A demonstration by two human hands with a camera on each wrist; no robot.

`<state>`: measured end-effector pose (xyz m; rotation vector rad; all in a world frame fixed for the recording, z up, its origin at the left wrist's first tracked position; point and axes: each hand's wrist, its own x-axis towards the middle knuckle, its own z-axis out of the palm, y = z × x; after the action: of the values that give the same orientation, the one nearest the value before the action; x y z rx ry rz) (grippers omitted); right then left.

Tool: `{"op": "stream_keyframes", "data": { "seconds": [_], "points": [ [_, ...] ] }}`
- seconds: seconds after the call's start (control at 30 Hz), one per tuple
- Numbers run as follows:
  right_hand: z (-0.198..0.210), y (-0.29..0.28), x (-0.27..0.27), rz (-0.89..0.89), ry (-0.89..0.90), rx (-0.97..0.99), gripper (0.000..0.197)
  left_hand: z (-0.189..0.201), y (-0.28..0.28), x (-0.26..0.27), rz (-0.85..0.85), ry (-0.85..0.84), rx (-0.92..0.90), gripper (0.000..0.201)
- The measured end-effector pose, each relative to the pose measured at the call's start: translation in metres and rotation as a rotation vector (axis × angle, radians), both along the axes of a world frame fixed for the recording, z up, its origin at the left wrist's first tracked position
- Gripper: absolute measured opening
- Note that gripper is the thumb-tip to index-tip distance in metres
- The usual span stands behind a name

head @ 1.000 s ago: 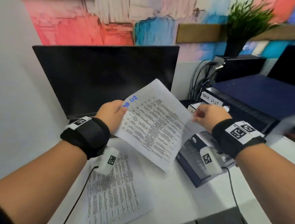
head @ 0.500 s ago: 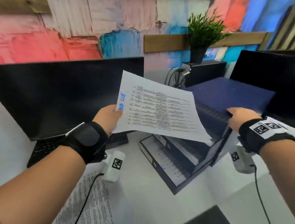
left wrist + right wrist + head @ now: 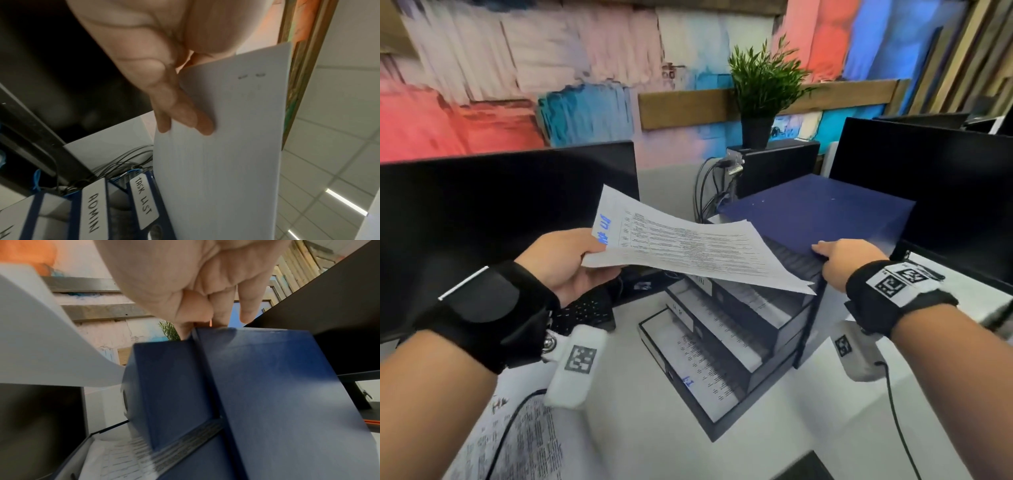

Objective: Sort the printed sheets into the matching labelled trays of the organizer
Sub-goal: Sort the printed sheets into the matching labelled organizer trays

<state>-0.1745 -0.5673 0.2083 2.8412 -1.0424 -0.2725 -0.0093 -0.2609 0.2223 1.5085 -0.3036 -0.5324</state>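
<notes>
Overhead, the stapled white printed sheets hang above the dark blue stacked tray organizer, pinched at their near-left corner, by blue handwriting, in the left hand. Only the left wrist view shows the fingers flat under the blank back, two staples, and tray labels reading ADMIN and TASK LIST. The right hand grips the organizer's top front edge; the right wrist view shows fingers curled over it. More printed sheets lie at the white desk's near-left edge. A black monitor stands behind, a potted green plant beyond.
</notes>
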Motion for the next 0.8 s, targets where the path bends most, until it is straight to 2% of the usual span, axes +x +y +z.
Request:
{"op": "stream_keyframes", "data": {
  "seconds": [0.13,0.53,0.8],
  "points": [
    [-0.001,-0.004,0.002,0.035,0.057,-0.021,0.057,0.010,-0.001,-0.006,0.002,-0.028,-0.002,0.029],
    [-0.006,-0.012,0.005,0.079,0.053,-0.061,0.048,0.028,0.017,-0.020,0.057,-0.011,-0.009,0.026],
    [-0.006,-0.009,0.002,0.109,0.053,-0.067,0.045,0.030,0.000,-0.029,0.083,0.003,-0.024,0.025]
  ]
}}
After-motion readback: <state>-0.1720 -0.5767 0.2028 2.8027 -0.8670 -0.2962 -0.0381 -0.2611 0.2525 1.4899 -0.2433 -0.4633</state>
